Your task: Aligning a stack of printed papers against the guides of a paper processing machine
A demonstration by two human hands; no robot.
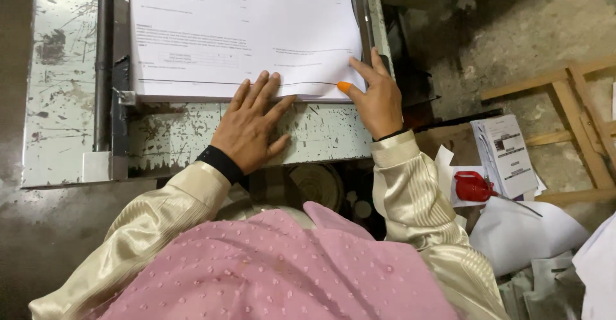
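- A stack of printed paper sheets (244,31) lies flat on a worn metal table (173,134) with chipped pale paint; the stack's near edge runs just above the bare strip of table top.
- The left hand (252,124) lies palm down, fingers spread and extended. Its fingertips press on the near edge of the stack while the heel of the hand rests on the table. It grips nothing.
- The right hand (377,98) rests at the stack's near right corner, fingers loosely extended, touching the paper's edge. An orange rubber tip (344,87) covers the thumb, which sits on the sheet. Nothing is enclosed in this hand.
- A metal rail (102,63) runs along the left side of the stack.
- To the right, on the floor, well apart from the hands: a red tool (473,186) lying on loose white papers, a bundle of printed leaflets (507,155), and a wooden frame (577,121).
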